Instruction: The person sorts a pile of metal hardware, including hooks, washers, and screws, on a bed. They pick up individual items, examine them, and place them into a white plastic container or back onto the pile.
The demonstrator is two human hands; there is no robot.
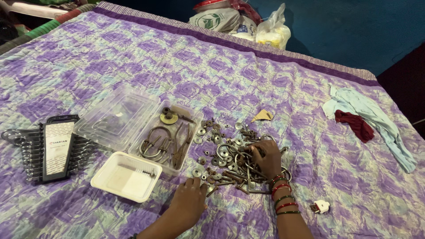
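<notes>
Down on the purple quilt (133,57), both my hands work at a scattered heap of rusty hardware (226,155): washers, nuts, bolts and bent U-bolts. My right hand (265,157), bangles at the wrist, lies on the far right part of the heap, its fingers curled down among the U-bolts; I cannot tell whether the grip has closed on any one piece. My left hand (189,201) rests at the near edge of the heap, fingertips touching small washers there, the grip narrow and loose, and what it holds, if anything, is hidden.

Just left of the heap stands a clear plastic box (170,132) holding pliers and more U-bolts, its lid (116,116) open to the left. A white tray (126,176) sits near the heap's left, just beside the box. Farther left lies a spanner set (48,148). Well right of the heap lie a pale blue cloth (376,115) and a small white plug (321,206).
</notes>
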